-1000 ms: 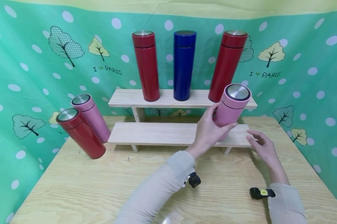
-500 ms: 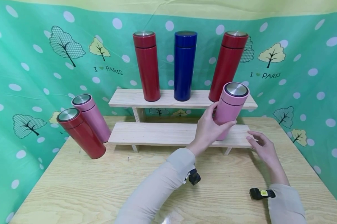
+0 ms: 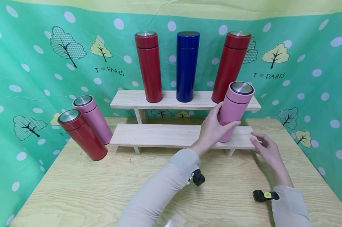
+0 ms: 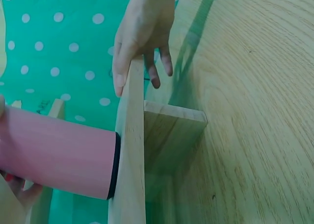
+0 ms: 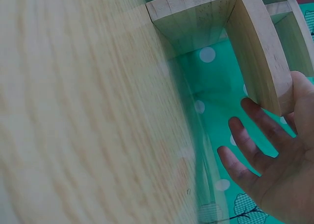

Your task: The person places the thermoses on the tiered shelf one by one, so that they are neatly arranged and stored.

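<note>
My left hand grips a pink thermos bottle with a silver-topped lid, thumb across its near side. The bottle stands on the right part of the lower shelf board. In the left wrist view, the black base of the pink bottle meets the board. My right hand holds the right end of this lower board between thumb and finger. Its other fingers spread below the board in the right wrist view.
On the upper shelf stand a red bottle, a blue bottle and another red bottle. Left of the shelves, a red bottle and a pink bottle stand on the wooden table. A green dotted cloth hangs behind.
The pink bottle in my left hand has shifted slightly and its lid end has risen a little in view. My right hand stays at the board's end.
</note>
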A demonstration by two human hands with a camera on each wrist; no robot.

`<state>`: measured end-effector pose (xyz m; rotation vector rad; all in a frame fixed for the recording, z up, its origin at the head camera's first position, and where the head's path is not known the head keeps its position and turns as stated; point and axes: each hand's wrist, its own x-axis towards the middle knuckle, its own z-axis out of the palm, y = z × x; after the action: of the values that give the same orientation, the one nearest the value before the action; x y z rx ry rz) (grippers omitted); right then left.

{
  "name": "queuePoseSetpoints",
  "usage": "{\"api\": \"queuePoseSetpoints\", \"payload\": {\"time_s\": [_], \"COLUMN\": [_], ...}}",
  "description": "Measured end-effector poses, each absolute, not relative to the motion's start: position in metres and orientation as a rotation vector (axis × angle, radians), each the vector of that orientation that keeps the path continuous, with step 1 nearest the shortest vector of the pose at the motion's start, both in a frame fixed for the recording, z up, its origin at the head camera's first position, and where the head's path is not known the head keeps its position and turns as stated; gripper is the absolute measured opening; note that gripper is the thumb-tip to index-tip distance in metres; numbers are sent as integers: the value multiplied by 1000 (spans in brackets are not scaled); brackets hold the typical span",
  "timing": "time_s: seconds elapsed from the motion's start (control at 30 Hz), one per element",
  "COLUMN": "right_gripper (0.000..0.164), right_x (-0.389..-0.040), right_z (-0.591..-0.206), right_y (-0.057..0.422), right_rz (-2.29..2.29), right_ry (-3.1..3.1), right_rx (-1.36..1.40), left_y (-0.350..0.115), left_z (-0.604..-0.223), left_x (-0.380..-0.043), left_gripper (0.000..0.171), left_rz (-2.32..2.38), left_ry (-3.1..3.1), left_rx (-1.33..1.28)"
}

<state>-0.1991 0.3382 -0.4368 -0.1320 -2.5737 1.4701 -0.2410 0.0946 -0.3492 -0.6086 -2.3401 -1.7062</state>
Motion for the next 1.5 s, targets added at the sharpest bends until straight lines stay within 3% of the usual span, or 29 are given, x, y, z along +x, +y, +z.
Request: {"api": "queuePoseSetpoints", "payload": {"time_s": [0.6, 1.5], "right_gripper": [59, 57], "right_x": [-200, -200], "right_z": [-437, -437], "right_y": [338, 337], "right_rz": [1448, 1477], "right_ry": [-2593, -2580], "right_rx": [-158, -163], "left_y": [92, 41], "left_z": [-348, -336], "left_x": [-236, -193], "left_gripper": [82, 63], "left_rz": [-1648, -1656], "left_ry": [-2451, -2221], "left_rx": [-605, -703]}}
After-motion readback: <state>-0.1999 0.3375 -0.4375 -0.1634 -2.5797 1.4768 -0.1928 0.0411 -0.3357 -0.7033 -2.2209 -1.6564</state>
